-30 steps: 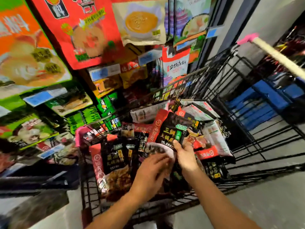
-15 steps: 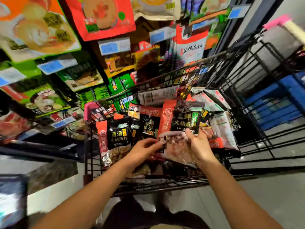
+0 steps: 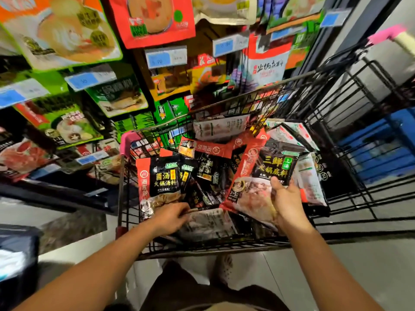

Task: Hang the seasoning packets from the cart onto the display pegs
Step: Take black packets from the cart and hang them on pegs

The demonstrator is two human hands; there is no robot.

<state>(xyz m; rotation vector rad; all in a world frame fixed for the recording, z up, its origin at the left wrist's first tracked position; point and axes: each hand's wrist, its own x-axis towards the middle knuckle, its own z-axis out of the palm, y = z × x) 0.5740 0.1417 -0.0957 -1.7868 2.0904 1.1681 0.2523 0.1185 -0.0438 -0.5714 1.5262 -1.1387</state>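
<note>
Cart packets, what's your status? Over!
Right hand grips the red-and-black packet, over the pile. Left hand down in the pile, grip unclear. Packet not hung yet; cart's wire wall stands between it and the display.

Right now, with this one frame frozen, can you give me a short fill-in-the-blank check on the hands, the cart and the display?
1. The right hand holds a hotpot base packet that is black with a ____ side strip.
2. The left hand is low inside the wire shopping cart, whose corner guard beside the shelves is ____.
3. The price tags on the display each have a ____ panel.

Missing words: red; pink; blue.
</note>
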